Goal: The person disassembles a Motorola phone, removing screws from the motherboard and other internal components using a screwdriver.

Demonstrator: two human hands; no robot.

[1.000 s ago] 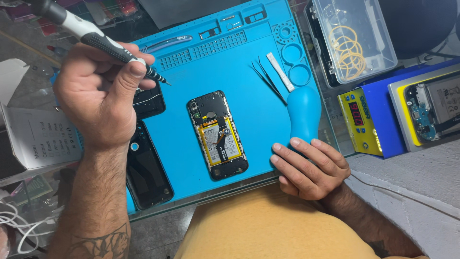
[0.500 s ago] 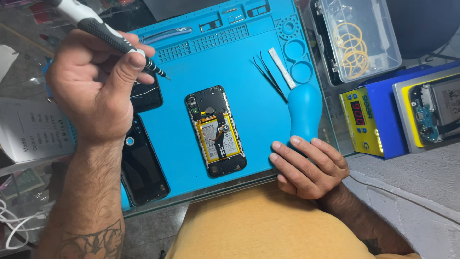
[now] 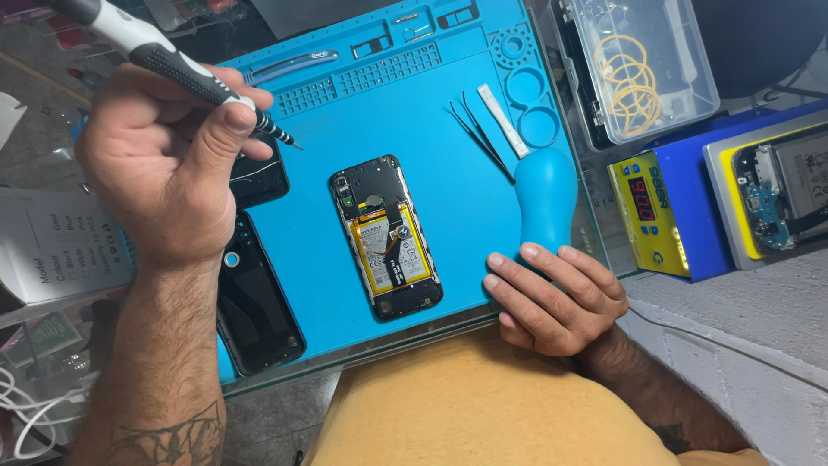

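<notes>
- The left hand is closed around a grey-and-black screwdriver, thumb pressed on the grip, and is raised above the left part of the blue work mat; the tool's tip points down and to the right, well clear of the mat.
- The right hand holds nothing: its fingers are loosely curled and rest on the near right edge of the mat, just beside the base of a blue air blower.
- An opened phone lies flat near the middle of the mat, back cover off, its yellow-labelled battery and inner parts showing; neither hand touches it.
- A black back cover lies on the left of the mat, partly under the left forearm.
- Black tweezers and a white pry tool lie near the blower's upper end.
- A clear plastic box with yellow rubber bands stands on the table beyond the mat's right edge.
</notes>
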